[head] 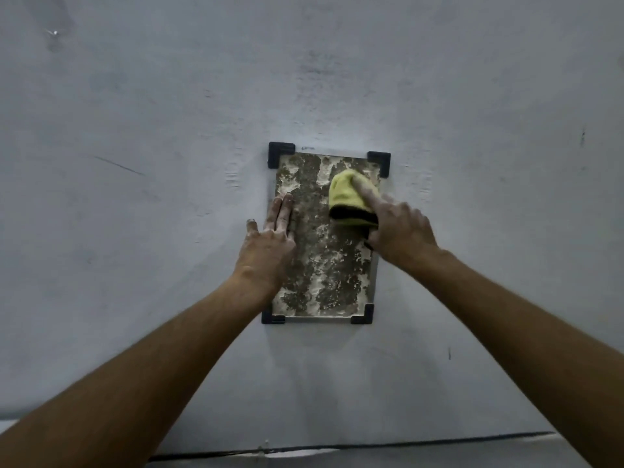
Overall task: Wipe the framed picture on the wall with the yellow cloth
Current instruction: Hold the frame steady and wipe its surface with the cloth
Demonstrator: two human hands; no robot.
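With your left hand (270, 241) flat and open on the framed picture (324, 258) at its left edge, keep your right hand (398, 228), pinning the yellow cloth (347, 197) near the top right corner, pressing evenly downward.

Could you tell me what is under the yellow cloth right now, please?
The yellow cloth lies against the upper right part of the framed picture, pressed there by the right hand. The mottled patch of picture directly beneath it is covered and cannot be seen.
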